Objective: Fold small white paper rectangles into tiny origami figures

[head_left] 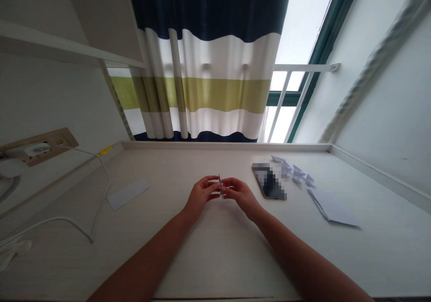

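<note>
The fingers (211, 183) of the left hand (200, 195) and the fingers (232, 183) of the right hand (240, 195) are closed narrowly from either side on a small folded paper (221, 186), which stands on edge between the fingertips. The fold is held upright in the air, above the desk and near its middle; its exact shape is hidden by the fingers. The two hands nearly touch around it, and both forearms reach in from the near edge.

Just right of the right hand lies a smartphone (268, 181), its surface pixelated. Beyond it, towards the far right, is a small cluster of folded paper pieces (292, 172), and nearer on the right lies a larger white paper sheet (332, 207). To the left of the hands lies a pale paper strip (128, 194). A white cable (54, 218) loops across the left of the white desk (215, 257) towards a wall socket plate (43, 147). Past the far edge of the desk hangs a striped curtain (205, 68).
</note>
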Demonstrator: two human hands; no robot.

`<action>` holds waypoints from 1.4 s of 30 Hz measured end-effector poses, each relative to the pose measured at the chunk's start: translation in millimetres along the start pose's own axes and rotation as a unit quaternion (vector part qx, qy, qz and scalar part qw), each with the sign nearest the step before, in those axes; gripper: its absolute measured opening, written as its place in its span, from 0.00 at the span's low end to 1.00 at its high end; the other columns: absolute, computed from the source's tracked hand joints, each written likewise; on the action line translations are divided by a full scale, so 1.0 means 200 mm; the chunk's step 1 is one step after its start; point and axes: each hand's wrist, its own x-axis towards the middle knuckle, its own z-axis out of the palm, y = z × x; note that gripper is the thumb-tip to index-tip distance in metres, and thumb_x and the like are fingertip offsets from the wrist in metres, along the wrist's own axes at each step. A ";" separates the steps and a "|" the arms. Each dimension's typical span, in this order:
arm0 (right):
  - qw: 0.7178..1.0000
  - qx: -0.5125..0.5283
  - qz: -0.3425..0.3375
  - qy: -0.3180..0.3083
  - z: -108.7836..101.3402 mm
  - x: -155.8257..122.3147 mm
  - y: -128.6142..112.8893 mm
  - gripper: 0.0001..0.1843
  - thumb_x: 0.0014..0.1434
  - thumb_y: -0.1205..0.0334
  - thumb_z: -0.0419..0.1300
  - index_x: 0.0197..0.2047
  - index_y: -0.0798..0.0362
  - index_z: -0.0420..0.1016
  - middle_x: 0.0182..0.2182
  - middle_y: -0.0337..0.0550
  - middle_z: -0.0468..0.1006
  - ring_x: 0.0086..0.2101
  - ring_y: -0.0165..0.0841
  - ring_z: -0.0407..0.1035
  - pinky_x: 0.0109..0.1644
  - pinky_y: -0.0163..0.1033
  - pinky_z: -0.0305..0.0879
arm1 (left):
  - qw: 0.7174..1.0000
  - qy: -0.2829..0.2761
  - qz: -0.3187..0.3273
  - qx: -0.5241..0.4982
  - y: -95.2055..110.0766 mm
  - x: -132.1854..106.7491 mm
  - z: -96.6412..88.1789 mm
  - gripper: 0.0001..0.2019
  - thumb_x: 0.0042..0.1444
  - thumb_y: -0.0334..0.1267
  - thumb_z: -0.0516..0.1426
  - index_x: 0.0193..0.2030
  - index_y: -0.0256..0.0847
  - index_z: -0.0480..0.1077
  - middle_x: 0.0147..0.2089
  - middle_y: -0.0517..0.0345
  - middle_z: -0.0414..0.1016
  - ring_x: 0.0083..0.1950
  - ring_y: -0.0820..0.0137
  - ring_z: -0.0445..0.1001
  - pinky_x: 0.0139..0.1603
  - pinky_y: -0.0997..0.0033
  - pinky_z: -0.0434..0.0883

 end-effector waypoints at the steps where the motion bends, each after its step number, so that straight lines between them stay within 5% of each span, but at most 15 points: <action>1: 1.000 0.000 0.006 0.002 0.00 0.00 0.00 0.14 0.41 0.58 0.65 0.34 0.54 0.74 0.29 0.40 0.75 0.30 0.30 0.68 0.37 0.40 0.65 | 1.000 0.000 -0.001 0.002 0.00 0.00 0.00 0.14 0.43 0.35 0.61 0.39 0.38 0.69 0.32 0.55 0.75 0.34 0.70 0.74 0.37 0.69 0.70; 22: 0.992 0.096 0.080 -0.024 -0.03 -0.01 -0.01 0.12 0.38 0.62 0.66 0.30 0.54 0.74 0.30 0.40 0.74 0.33 0.30 0.67 0.40 0.38 0.61 | 1.000 -0.006 -0.011 -0.003 0.01 0.00 0.01 0.13 0.41 0.34 0.62 0.36 0.37 0.68 0.31 0.56 0.73 0.32 0.71 0.72 0.34 0.69 0.70; 31: 0.980 0.152 0.104 -0.079 -0.03 -0.02 -0.02 0.08 0.41 0.66 0.64 0.29 0.55 0.75 0.29 0.40 0.74 0.32 0.29 0.66 0.39 0.36 0.60 | 0.995 -0.060 -0.019 -0.073 -0.03 0.01 -0.01 0.09 0.44 0.35 0.60 0.29 0.38 0.62 0.28 0.61 0.70 0.30 0.74 0.71 0.32 0.73 0.69; 42: 0.983 0.127 0.109 -0.073 -0.03 -0.01 -0.02 0.10 0.41 0.63 0.66 0.30 0.56 0.75 0.29 0.41 0.74 0.32 0.29 0.67 0.40 0.36 0.59 | 0.996 -0.069 -0.037 -0.052 -0.05 0.02 -0.02 0.10 0.42 0.34 0.61 0.31 0.37 0.66 0.30 0.58 0.70 0.33 0.72 0.70 0.36 0.69 0.69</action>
